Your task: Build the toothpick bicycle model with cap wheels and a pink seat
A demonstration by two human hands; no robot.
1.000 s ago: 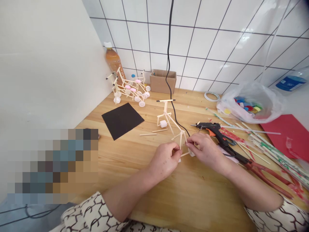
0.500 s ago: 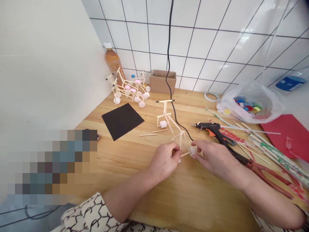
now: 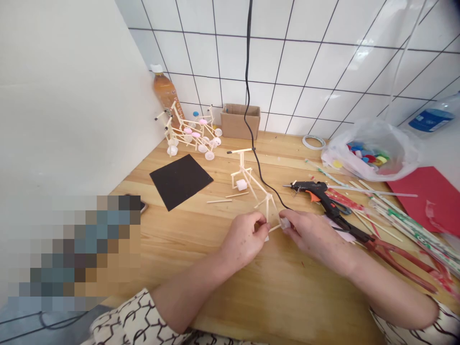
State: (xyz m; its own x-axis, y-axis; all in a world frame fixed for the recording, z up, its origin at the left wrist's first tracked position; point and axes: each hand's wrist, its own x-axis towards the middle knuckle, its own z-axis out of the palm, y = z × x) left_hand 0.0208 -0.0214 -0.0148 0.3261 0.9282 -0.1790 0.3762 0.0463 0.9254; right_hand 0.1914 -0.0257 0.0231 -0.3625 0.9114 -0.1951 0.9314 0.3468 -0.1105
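Note:
A small stick frame (image 3: 254, 179) with black-tipped handlebars stands on the wooden table, a white wheel (image 3: 241, 185) at its far end. My left hand (image 3: 247, 235) pinches the near end of the frame, where a bit of white shows under the fingertips. Between thumb and fingers, my right hand (image 3: 311, 235) holds a white wheel (image 3: 285, 223) at the right end of the short cross stick. Two loose sticks (image 3: 220, 201) lie left of the frame. A black glue gun (image 3: 312, 188) rests beyond my right hand, its nozzle pointing left.
Similar finished-looking stick models (image 3: 194, 134) stand by a bottle (image 3: 165, 91) at the back left. A black sheet (image 3: 180, 182), cardboard box (image 3: 240, 122), black cable (image 3: 246, 81), tape roll (image 3: 314, 142), bag of caps (image 3: 373, 153), red-handled pliers (image 3: 398, 263) and straws (image 3: 413, 225) surround the work.
The right wheel and my right hand have come slightly closer to the frame, and a frame leg now reaches down beside the wheel. My left hand keeps its pinch. The view has shifted slightly.

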